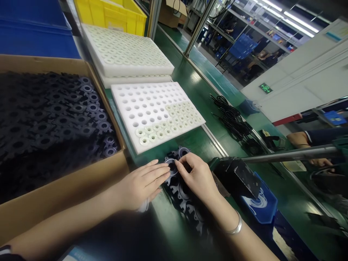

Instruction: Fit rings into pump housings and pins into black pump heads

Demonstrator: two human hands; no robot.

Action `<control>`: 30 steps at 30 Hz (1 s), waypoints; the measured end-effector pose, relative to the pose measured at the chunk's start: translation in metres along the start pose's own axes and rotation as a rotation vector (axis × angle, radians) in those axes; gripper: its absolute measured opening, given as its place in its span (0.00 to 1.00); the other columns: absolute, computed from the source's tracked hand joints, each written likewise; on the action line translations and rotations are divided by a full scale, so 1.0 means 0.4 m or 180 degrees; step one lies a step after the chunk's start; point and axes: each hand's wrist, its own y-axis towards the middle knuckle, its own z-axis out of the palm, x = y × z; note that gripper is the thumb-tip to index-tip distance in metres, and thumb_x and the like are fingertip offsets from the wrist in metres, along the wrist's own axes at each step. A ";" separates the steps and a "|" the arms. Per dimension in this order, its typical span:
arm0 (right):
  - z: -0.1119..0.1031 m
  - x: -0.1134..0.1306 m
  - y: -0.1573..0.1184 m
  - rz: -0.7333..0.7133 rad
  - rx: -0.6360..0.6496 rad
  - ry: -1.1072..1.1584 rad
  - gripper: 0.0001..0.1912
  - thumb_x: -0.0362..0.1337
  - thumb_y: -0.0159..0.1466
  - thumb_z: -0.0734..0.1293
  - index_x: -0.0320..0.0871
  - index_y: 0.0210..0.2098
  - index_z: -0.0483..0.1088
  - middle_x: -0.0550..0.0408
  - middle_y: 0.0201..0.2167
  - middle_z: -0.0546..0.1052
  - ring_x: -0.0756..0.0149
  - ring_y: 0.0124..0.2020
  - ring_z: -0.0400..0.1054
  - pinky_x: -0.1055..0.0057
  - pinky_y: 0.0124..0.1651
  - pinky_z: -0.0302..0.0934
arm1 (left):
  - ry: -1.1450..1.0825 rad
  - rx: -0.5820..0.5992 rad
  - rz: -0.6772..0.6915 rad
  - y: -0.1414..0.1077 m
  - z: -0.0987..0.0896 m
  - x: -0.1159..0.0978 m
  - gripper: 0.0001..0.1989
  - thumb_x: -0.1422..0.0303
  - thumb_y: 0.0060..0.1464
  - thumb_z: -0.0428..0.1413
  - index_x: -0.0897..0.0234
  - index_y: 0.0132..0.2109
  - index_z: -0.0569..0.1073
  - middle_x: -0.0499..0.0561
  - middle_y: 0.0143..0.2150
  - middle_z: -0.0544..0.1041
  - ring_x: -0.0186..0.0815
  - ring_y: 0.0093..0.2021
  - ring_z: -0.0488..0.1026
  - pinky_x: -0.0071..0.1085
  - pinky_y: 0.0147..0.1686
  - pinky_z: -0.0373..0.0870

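Note:
Several dark metal parts (184, 191) with round rings stand in a row on the green table. My left hand (144, 183) reaches to the row's far end, fingers stretched out and side by side, the fingertips at the rim of a ringed part (171, 167). From the other side my right hand (198, 174) bends over the same part, its thumb and index finger drawn together at the rim. Its other fingers are partly hidden. Beyond the hands lies a white foam tray (125, 125) with round holes, some filled with pale ring-shaped pieces (153, 137).
A cardboard box (108, 174) full of dark parts takes up the left. Stacked foam trays (130, 69) and a yellow bin (111, 16) stand behind. Right are black cables (231, 117), a black block (239, 177), a blue tray (268, 212) and another person's arm (299, 139).

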 end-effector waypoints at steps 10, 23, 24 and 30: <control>-0.018 -0.012 -0.026 -0.0893 0.0233 0.0080 0.21 0.31 0.71 0.60 0.44 0.63 0.57 0.48 0.51 0.76 0.56 0.56 0.64 0.55 0.58 0.60 | 0.0228 0.0126 0.0081 0.014 0.002 0.008 0.19 0.76 0.63 0.53 0.76 0.60 0.68 0.62 0.59 0.75 0.45 0.63 0.69 0.49 0.65 0.66; -0.046 -0.040 -0.095 -0.0759 0.0405 -0.0322 0.21 0.29 0.72 0.59 0.44 0.64 0.59 0.48 0.54 0.74 0.58 0.57 0.63 0.55 0.58 0.56 | 0.0518 0.0518 -0.0018 0.017 -0.001 -0.019 0.21 0.79 0.62 0.51 0.74 0.62 0.68 0.64 0.62 0.71 0.48 0.66 0.64 0.52 0.66 0.63; -0.047 -0.039 -0.108 -0.0741 0.0392 -0.0315 0.22 0.29 0.72 0.59 0.44 0.64 0.59 0.48 0.54 0.74 0.58 0.57 0.63 0.55 0.58 0.56 | 0.0540 0.0520 -0.0029 0.016 0.001 -0.020 0.22 0.79 0.62 0.51 0.74 0.62 0.68 0.64 0.62 0.71 0.49 0.66 0.63 0.52 0.66 0.63; -0.035 -0.020 -0.159 -0.0826 0.0337 -0.0201 0.23 0.26 0.71 0.58 0.41 0.64 0.58 0.45 0.47 0.75 0.56 0.54 0.64 0.54 0.55 0.57 | 0.0603 0.0352 -0.0032 0.014 0.012 -0.028 0.20 0.78 0.63 0.50 0.75 0.62 0.68 0.64 0.62 0.71 0.49 0.65 0.65 0.51 0.65 0.65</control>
